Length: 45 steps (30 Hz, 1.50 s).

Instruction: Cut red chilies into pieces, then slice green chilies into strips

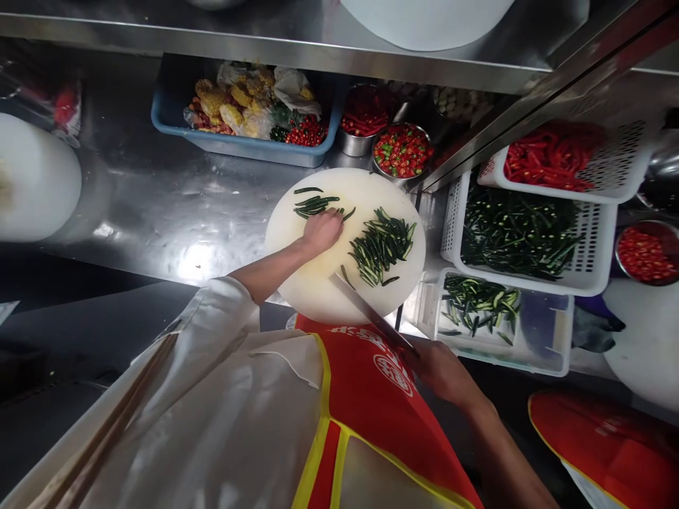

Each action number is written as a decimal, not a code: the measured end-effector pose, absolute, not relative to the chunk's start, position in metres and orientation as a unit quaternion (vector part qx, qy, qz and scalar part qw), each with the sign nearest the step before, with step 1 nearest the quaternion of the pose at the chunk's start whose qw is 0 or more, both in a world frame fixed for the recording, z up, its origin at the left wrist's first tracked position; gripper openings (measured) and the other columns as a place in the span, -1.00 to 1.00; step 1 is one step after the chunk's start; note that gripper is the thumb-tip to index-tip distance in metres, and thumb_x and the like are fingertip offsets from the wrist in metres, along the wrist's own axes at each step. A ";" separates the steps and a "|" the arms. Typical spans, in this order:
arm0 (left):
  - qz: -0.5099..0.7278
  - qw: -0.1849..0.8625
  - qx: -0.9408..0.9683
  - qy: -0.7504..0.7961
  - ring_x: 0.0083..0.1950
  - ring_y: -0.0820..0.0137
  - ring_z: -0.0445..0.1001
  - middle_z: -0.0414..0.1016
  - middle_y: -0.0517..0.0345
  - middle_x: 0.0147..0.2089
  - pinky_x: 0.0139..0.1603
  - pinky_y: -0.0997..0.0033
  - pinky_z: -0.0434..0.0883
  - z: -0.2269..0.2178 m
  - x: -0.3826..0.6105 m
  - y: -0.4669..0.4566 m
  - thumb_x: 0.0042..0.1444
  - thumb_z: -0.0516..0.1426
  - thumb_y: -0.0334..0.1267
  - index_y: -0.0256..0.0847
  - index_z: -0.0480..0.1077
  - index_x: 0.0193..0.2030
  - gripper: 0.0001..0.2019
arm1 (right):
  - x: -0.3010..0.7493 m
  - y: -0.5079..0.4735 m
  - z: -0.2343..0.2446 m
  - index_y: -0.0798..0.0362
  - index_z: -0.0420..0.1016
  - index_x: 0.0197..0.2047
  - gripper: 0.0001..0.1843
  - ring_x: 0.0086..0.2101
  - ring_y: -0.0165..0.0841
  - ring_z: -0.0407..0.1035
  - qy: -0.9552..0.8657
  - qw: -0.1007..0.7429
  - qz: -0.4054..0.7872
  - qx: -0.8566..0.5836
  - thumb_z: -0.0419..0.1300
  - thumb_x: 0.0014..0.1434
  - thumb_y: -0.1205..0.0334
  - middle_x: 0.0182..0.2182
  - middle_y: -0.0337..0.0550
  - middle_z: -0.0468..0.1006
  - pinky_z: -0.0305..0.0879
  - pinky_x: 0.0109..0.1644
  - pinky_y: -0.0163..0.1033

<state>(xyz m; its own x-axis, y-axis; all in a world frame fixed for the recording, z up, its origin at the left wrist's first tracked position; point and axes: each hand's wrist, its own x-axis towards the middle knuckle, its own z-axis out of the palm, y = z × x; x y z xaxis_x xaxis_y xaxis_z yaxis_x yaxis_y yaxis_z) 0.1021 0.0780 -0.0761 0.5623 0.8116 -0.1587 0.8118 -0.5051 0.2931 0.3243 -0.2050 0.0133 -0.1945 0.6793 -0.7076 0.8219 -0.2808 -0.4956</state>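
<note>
My left hand [323,232] is over the round white cutting board [312,283], fingers bent down and closed around green vegetable strips; its fingertips are partly hidden. Just beyond it lies a small bunch of dark green strips [312,205]. A larger pile of cut strips [382,246], dark-skinned with pale insides, covers the board's right side. In my right hand [443,371] is a kitchen knife [371,314]. Its blade slants up and left, with the tip over the board's near edge and the handle mostly hidden by my fingers.
At the back, a blue tub [254,145] holds corn and bagged food beside metal bowls of chopped red peppers [403,150]. To the right are white baskets [530,279] and a clear bin [546,364]. A metal shelf [265,53] overhangs; another person's red apron [605,445] shows lower right.
</note>
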 end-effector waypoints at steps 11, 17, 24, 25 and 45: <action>0.169 0.253 0.926 0.224 -0.06 0.33 0.45 0.47 -0.02 -0.12 -0.02 0.32 0.46 -0.089 0.066 0.004 0.36 -0.06 -0.29 -0.24 0.44 -0.12 -0.75 | 0.309 -0.193 -0.009 0.04 0.40 -0.41 -0.67 -0.46 -0.31 0.35 0.487 0.024 -0.474 0.734 -0.05 0.23 0.06 -0.49 -0.09 0.54 0.05 -0.38 -0.26; 0.152 0.244 0.934 0.209 -0.05 0.32 0.46 0.50 -0.04 -0.08 0.03 0.25 0.47 -0.104 0.066 -0.021 0.35 -0.09 -0.32 -0.24 0.46 -0.15 -0.71 | 0.309 -0.183 0.007 0.03 0.36 -0.38 -0.73 -0.42 -0.31 0.35 0.536 0.066 -0.467 0.700 -0.07 0.23 0.14 -0.42 -0.05 0.56 0.01 -0.35 -0.26; 0.175 0.240 0.934 0.200 -0.03 0.32 0.47 0.52 -0.05 -0.07 0.06 0.24 0.48 -0.108 0.065 -0.018 0.36 -0.07 -0.30 -0.24 0.46 -0.15 -0.73 | 0.312 -0.186 0.021 0.01 0.32 -0.42 -0.75 -0.50 -0.37 0.28 0.521 0.082 -0.506 0.682 -0.06 0.23 0.19 -0.51 -0.14 0.51 -0.04 -0.40 -0.27; 0.178 0.240 0.933 0.201 -0.03 0.32 0.47 0.52 -0.06 -0.07 0.07 0.24 0.48 -0.108 0.065 -0.018 0.35 -0.07 -0.30 -0.25 0.46 -0.15 -0.73 | 0.313 -0.187 0.020 0.02 0.32 -0.43 -0.75 -0.50 -0.37 0.28 0.519 0.084 -0.507 0.683 -0.06 0.23 0.20 -0.51 -0.14 0.51 -0.04 -0.40 -0.27; 0.135 0.156 0.840 0.501 -0.02 0.20 0.44 0.45 -0.08 -0.08 0.00 0.21 0.44 -0.093 0.052 0.038 0.30 0.01 -0.26 -0.25 0.45 -0.09 -0.78 | 0.316 -0.202 0.001 0.03 0.48 -0.37 -0.60 -0.46 -0.28 0.36 0.570 0.045 -0.477 0.667 -0.09 0.28 0.05 -0.48 -0.09 0.56 0.07 -0.37 -0.25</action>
<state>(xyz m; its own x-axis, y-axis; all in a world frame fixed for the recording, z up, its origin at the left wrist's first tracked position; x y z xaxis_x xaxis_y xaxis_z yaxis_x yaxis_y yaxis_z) 0.0521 0.0380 -0.0926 0.4611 0.8845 0.0717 0.8003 -0.4493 0.3971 0.3160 -0.2021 0.0013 -0.1055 0.7177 -0.6883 0.8036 -0.3463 -0.4842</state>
